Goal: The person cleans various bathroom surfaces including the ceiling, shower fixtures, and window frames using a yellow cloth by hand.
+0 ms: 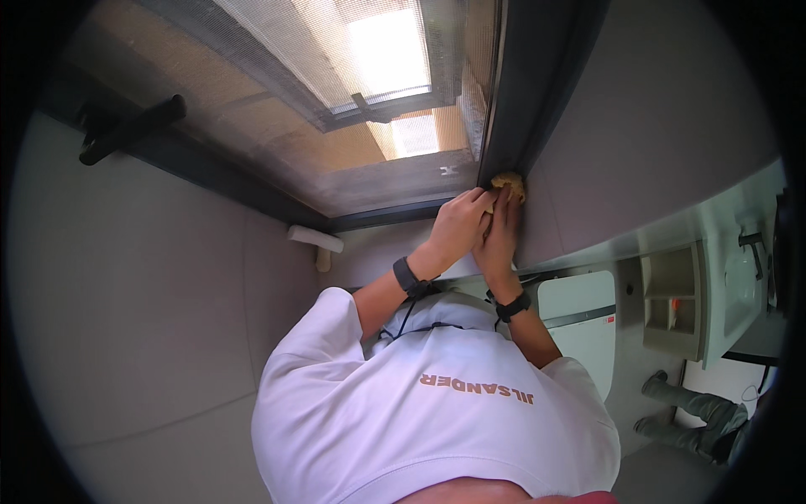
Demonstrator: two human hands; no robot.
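Observation:
A crumpled yellow sponge or cloth is pressed into the lower right corner of a dark window frame, where it meets the wall. My right hand lies on it with fingers stretched upward. Beside it, my left hand overlaps the right fingers, its fingertips at the yellow piece's lower edge. Part of the piece is hidden under the fingers. Both wrists wear dark bands. An insect screen fills the window.
A white roll-shaped object and a small beige object lie at the sill's left corner. A black window handle juts out at left. To the right are a white lidded appliance, a washbasin, open shelves and another person's legs.

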